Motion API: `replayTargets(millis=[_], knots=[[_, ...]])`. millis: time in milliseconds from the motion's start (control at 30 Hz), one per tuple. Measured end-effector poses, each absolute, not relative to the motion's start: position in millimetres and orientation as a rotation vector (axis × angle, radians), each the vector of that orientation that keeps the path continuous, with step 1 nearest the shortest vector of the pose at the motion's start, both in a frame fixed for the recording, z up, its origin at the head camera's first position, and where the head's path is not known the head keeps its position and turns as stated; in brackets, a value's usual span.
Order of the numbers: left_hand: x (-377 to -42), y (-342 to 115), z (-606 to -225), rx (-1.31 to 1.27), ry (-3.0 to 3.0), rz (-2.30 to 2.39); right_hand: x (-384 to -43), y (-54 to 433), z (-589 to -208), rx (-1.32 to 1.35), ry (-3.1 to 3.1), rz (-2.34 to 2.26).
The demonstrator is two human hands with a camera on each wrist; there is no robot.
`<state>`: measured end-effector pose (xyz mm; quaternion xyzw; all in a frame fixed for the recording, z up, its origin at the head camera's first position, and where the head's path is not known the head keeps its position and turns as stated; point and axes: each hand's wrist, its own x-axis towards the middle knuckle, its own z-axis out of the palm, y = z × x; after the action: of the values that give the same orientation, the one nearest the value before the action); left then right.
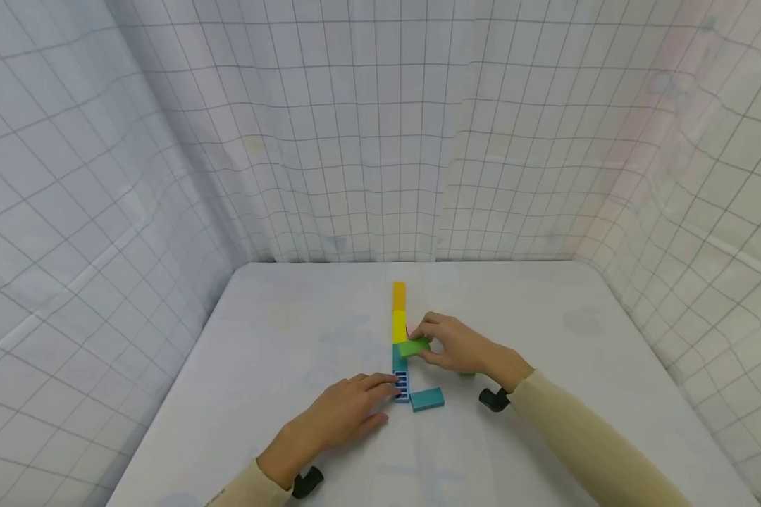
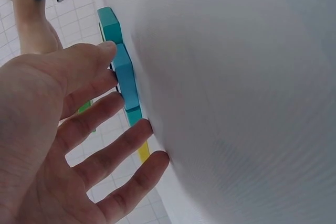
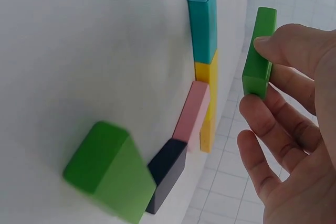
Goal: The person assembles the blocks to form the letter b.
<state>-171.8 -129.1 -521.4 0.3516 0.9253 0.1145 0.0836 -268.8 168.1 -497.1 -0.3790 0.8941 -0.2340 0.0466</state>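
Note:
My right hand [image 1: 459, 343] pinches a green rectangular block [image 3: 261, 51] between thumb and fingers. In the head view, that block overlaps a teal block [image 1: 399, 357] in a straight row. My left hand [image 1: 349, 408] has its fingers loosely extended, with fingertips at the blue slotted block [image 1: 402, 396] at the row's near end. Beyond the teal block, the row continues with a yellow block [image 1: 399, 326] and an orange-yellow block [image 1: 399, 296]. In the left wrist view, the thumb and fingertips are right at the blue block [image 2: 126, 77].
A loose teal block [image 1: 427, 399] lies just right of the blue one. Beside the row are a pink block [image 3: 191, 111], a black block [image 3: 169, 174] and another green block [image 3: 113, 169]. White gridded curtains [image 1: 393, 141] surround the white table [image 1: 292, 331] at the back and sides.

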Motion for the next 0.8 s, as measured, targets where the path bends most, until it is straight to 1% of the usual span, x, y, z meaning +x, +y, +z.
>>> replayTargets(millis=[300,800], knots=[[-172,-128,-520,1.020,2.744,0.359,-258,194,-504,-1.088,2.753,-0.676],[-170,-129,-521,1.018,2.747,0.365,-245,217,-508,-1.036,2.727,-0.673]])
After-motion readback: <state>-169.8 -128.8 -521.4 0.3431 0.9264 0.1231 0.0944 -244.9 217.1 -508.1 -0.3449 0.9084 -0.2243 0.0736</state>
